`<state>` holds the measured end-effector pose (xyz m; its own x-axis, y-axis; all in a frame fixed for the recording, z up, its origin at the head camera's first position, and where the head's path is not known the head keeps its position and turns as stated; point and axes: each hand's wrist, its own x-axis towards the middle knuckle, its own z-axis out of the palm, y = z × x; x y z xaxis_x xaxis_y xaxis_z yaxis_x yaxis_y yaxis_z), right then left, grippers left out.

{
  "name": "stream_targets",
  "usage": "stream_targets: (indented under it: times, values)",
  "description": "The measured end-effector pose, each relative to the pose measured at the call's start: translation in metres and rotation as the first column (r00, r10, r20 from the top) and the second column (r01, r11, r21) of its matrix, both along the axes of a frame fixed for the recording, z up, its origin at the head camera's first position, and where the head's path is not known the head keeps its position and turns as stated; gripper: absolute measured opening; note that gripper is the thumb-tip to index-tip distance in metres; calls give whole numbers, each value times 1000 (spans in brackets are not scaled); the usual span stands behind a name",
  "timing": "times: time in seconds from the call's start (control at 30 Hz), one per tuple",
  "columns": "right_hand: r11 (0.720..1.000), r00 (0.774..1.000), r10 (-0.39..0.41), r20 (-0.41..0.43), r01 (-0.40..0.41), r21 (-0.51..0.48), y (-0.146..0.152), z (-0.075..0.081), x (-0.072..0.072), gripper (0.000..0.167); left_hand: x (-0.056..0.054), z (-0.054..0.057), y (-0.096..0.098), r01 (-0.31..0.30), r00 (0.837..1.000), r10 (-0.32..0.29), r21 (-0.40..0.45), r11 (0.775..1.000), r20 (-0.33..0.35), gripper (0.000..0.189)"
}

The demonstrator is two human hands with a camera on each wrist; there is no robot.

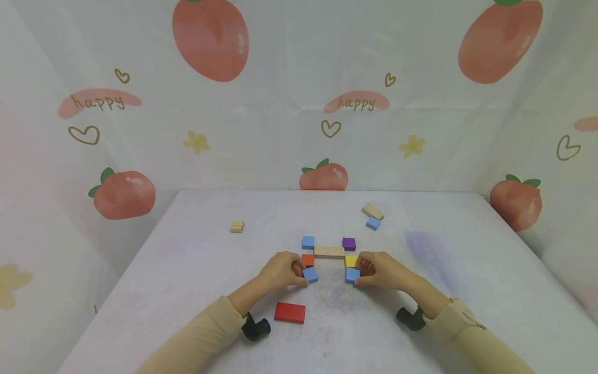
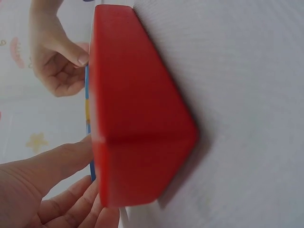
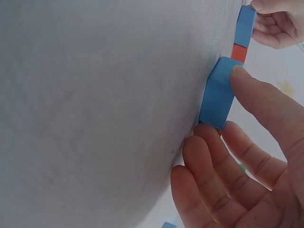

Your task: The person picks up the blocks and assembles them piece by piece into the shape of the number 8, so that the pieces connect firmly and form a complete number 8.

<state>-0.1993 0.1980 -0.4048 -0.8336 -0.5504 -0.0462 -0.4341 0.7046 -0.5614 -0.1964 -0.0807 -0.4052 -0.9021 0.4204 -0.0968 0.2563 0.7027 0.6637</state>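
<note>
- Left grip pinches a skewed blue wooden block, just nearside of an orange wooden block; right grip pinches a matching blue block beside a yellow wooden block;
- the step seems to be aligning paired blocks; next calls for squaring the left one;
- beyond, a plain oblong wooden bar lies on the white desk.

Your left hand and right hand are both pinching, facing each other. They're between the side edges of the surface, well short of its far edge. Sleeved arms angle inward.
</note>
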Motion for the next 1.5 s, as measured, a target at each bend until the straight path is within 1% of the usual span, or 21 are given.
stream_targets:
  times: [0.2, 0.6, 0.9, 1.07, 1.5]
  values:
    - [1000, 1000, 2, -6, -2, 4, 0, 0, 0, 26, 0, -1, 0, -6, 1000, 6, -8, 1000, -4, 28]
    - [1000, 1000, -6, 5, 6, 11, -1, 1, 0, 26, 0, -2, 0, -11, 1000, 11, 5, 1000, -1, 29]
    - [1000, 1000, -10, 17, 10, 15, -1, 1, -1, 26, -1, -2, -2, -31, 999, 30, 29, 999, 36, 30]
    - [1000, 1000, -10, 23, 10, 17, -1, 1, -1, 26, -1, -1, -3, -45, 998, 44, 32, 998, 37, 29]
    - [1000, 1000, -5, 15, 5, 18, -1, 2, 0, 26, 0, -1, -2, -55, 998, 54, 20, 998, 42, 26]
